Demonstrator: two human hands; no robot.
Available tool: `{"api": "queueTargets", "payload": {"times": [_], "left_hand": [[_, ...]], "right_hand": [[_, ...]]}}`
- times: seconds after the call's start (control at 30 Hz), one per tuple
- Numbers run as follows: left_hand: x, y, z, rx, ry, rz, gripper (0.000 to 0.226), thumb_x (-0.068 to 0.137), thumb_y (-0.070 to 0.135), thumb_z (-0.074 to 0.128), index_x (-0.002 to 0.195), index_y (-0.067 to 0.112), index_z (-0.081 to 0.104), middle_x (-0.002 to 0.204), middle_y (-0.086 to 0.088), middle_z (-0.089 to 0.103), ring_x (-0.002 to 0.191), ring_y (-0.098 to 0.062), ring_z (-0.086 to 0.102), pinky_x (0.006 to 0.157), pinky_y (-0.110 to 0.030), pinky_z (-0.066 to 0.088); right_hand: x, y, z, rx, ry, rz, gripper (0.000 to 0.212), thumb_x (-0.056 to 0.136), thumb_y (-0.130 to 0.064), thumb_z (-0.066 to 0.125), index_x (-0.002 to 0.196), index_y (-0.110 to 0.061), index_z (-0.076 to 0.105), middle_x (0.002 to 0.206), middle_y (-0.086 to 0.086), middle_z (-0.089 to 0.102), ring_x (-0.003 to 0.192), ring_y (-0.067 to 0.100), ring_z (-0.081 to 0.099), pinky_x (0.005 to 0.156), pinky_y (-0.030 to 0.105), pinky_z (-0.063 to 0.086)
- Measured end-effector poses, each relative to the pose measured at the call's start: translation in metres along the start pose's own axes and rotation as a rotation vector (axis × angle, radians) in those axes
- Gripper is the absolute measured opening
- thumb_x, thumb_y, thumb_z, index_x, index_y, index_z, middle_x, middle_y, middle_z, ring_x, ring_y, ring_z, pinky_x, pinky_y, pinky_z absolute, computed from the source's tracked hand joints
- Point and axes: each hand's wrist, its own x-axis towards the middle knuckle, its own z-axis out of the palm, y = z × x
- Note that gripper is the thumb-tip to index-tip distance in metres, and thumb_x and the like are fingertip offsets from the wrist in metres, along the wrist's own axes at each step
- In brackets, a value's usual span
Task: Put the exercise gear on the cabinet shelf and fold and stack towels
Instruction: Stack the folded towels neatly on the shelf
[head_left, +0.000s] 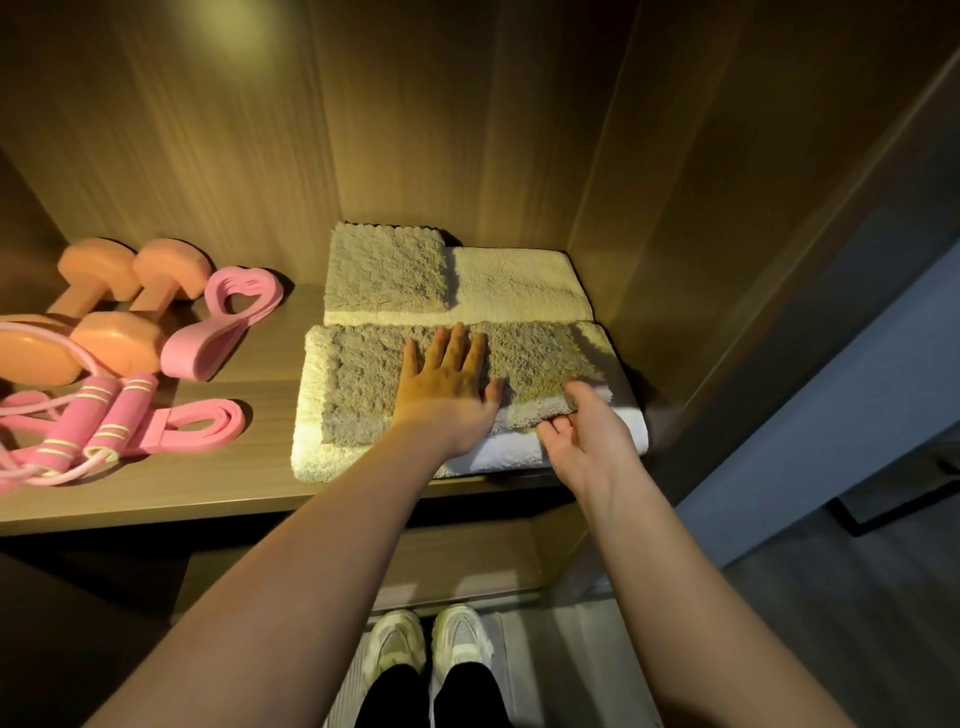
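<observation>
On the right of the cabinet shelf (208, 488) lie two towel stacks. The near one is a grey shaggy towel (363, 384) on a folded white towel (498, 452). My left hand (447, 379) presses flat on the grey towel with straight fingers. My right hand (587, 431) hovers at that towel's front right edge, palm turned inward, fingers relaxed and holding nothing. Behind lies a smaller grey towel (387, 267) on another white towel (519, 283). On the left of the shelf are orange dumbbells (111, 312), pink resistance bands (228, 317), a flat pink band (200, 426) and a pink skipping rope (88, 421).
The cabinet's wooden side wall (701, 260) stands right next to the towels. A lower shelf (457, 561) shows beneath. My white shoes (431, 644) stand on the floor below, and grey floor (831, 597) opens to the right.
</observation>
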Motion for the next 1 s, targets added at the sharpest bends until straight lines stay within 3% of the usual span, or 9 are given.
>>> {"api": "queueTargets", "payload": {"times": [0.17,0.23,0.27,0.33,0.4,0.47,0.6,0.77,1.0], "left_hand": [[-0.010,-0.003,-0.014,-0.124,0.052,0.035,0.064,0.101,0.050,0.021,0.155,0.020,0.008,0.163,-0.005,0.003,0.150,-0.026,0.000,0.121,-0.050,0.002],[-0.019,-0.007,-0.027,-0.524,0.173,-0.018,0.047,0.102,0.032,0.039,0.147,0.022,0.035,0.153,-0.007,0.035,0.134,-0.029,0.043,0.108,-0.040,0.042],[-0.022,-0.009,-0.033,-0.825,0.224,-0.104,0.038,0.101,0.022,0.044,0.139,0.022,0.046,0.142,-0.006,0.050,0.112,-0.023,0.061,0.083,-0.025,0.056],[-0.027,-0.019,-0.048,-1.461,0.146,-0.294,0.026,0.102,0.016,0.045,0.123,0.017,0.059,0.125,-0.008,0.064,0.090,-0.018,0.070,0.059,-0.020,0.055],[-0.028,-0.036,-0.062,-1.944,-0.076,-0.334,0.036,0.101,0.032,0.041,0.116,0.005,0.059,0.111,-0.015,0.068,0.096,-0.028,0.069,0.068,-0.035,0.057],[-0.029,-0.057,-0.071,-2.125,-0.200,-0.328,0.053,0.094,0.046,0.046,0.118,0.000,0.056,0.102,-0.018,0.067,0.085,-0.029,0.069,0.065,-0.037,0.058],[-0.028,-0.076,-0.073,-1.867,-0.055,-0.393,0.017,0.096,0.011,0.050,0.095,-0.002,0.061,0.090,-0.016,0.064,0.059,-0.018,0.069,0.050,-0.025,0.055],[-0.023,-0.090,-0.060,-1.685,-0.012,-0.578,0.015,0.099,0.005,0.045,0.097,0.002,0.060,0.108,-0.017,0.065,0.096,-0.029,0.066,0.076,-0.036,0.057],[-0.019,-0.105,-0.052,-1.394,0.036,-0.664,0.023,0.101,0.004,0.039,0.087,0.005,0.056,0.073,-0.008,0.058,0.060,-0.017,0.055,0.052,-0.028,0.043]], "right_hand": [[-0.008,0.005,0.005,-0.247,-0.020,-0.163,0.018,0.097,-0.019,0.057,0.112,-0.010,0.057,0.123,0.022,0.057,0.121,0.031,0.053,0.106,0.040,0.042],[-0.016,0.008,0.009,-0.451,-0.055,-0.311,0.019,0.095,-0.023,0.057,0.095,-0.004,0.058,0.099,0.026,0.062,0.119,0.035,0.047,0.085,0.037,0.049],[-0.020,0.009,0.012,-0.530,-0.109,-0.401,0.019,0.094,-0.024,0.056,0.089,-0.005,0.059,0.079,0.006,0.053,0.092,0.006,0.034,0.071,0.032,0.046],[-0.029,0.014,0.021,-0.692,-0.246,-0.548,0.020,0.094,-0.025,0.056,0.080,-0.011,0.059,0.072,0.002,0.052,0.065,0.008,0.048,0.059,0.028,0.036],[-0.035,0.021,0.030,-0.886,-0.412,-0.685,0.023,0.094,-0.031,0.056,0.074,-0.020,0.057,0.065,-0.011,0.051,0.055,-0.002,0.043,0.055,0.022,0.035],[-0.039,0.028,0.036,-1.065,-0.626,-0.741,0.012,0.095,-0.036,0.055,0.095,-0.032,0.067,0.083,-0.024,0.062,0.074,-0.012,0.053,0.065,0.012,0.042],[-0.032,0.034,0.037,-1.419,-0.799,-0.828,0.048,0.099,-0.042,0.046,0.144,-0.027,0.044,0.150,-0.008,0.040,0.138,0.004,0.033,0.109,0.022,0.027],[-0.023,0.033,0.034,-1.563,-0.795,-0.913,0.050,0.101,-0.046,0.035,0.149,-0.030,0.035,0.157,-0.020,0.021,0.144,-0.001,0.015,0.116,0.028,0.022],[-0.010,0.038,0.027,-1.765,-0.792,-0.964,0.057,0.100,-0.052,0.031,0.153,-0.031,0.022,0.160,-0.019,0.005,0.146,0.000,-0.006,0.121,0.046,0.014]]}}
